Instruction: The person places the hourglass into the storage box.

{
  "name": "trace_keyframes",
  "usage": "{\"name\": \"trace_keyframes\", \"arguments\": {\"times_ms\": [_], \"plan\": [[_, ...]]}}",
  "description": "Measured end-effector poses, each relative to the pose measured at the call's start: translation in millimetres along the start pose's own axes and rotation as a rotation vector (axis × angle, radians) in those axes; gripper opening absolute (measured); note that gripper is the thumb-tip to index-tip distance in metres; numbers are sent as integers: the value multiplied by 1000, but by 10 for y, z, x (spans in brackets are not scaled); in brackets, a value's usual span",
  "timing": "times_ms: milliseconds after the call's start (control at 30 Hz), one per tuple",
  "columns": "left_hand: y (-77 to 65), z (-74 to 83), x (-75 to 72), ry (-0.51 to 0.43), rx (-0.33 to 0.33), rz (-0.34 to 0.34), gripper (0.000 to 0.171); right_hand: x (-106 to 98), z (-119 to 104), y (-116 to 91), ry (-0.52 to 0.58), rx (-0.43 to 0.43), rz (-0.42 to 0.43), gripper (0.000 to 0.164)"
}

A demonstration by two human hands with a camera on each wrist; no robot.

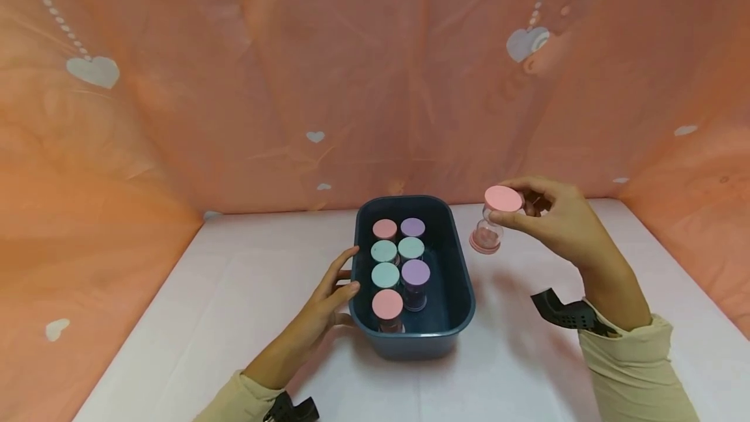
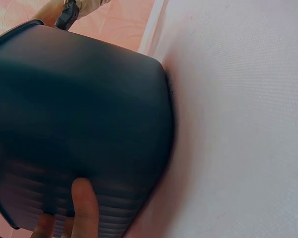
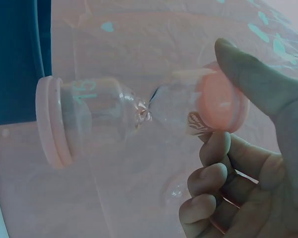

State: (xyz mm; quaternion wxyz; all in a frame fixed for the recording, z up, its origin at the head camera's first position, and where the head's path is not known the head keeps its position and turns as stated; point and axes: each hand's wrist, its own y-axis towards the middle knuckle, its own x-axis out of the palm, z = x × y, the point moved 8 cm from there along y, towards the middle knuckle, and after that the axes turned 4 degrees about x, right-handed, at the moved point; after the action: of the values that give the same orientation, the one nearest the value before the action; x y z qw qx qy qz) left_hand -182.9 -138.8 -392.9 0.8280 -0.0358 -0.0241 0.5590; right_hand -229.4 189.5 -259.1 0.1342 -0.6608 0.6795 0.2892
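Note:
My right hand (image 1: 547, 213) holds up a pink-capped hourglass (image 1: 486, 230), pinching its upper cap between thumb and fingers. In the right wrist view the hourglass (image 3: 107, 106) shows clear bulbs, a narrow waist and a printed 15. To its left, on the table, stands a dark blue plastic bin (image 1: 448, 259) with several upright hourglasses inside. Their caps are mint (image 1: 384, 251), purple (image 1: 415, 272) and pink (image 1: 387, 304). My left hand (image 1: 328, 295) rests its fingers against the bin's left side near the rim. The left wrist view shows those fingertips (image 2: 84, 198) on the ribbed outer wall.
A white cloth (image 1: 234, 305) covers the table. Orange-pink sheeting (image 1: 363, 83) with pale hearts hangs behind and at both sides. Black camera mounts (image 1: 565, 312) are strapped on the wrists. Inside the bin, the hourglasses stand toward its left side, with bare floor along the right.

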Motion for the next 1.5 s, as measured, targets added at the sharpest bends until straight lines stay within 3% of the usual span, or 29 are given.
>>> {"name": "trace_keyframes", "arguments": {"times_ms": [367,967,1500], "plan": [[18,23,8,-12,-11,1,57,-14,-95,-57,17,20,50,39],[-11,-28,2,-15,-22,16,56,100,-299,-118,38,-161,7,39],[-3,-34,-6,-28,-19,20,56,187,-428,-160,31,-188,-1,32]]}}
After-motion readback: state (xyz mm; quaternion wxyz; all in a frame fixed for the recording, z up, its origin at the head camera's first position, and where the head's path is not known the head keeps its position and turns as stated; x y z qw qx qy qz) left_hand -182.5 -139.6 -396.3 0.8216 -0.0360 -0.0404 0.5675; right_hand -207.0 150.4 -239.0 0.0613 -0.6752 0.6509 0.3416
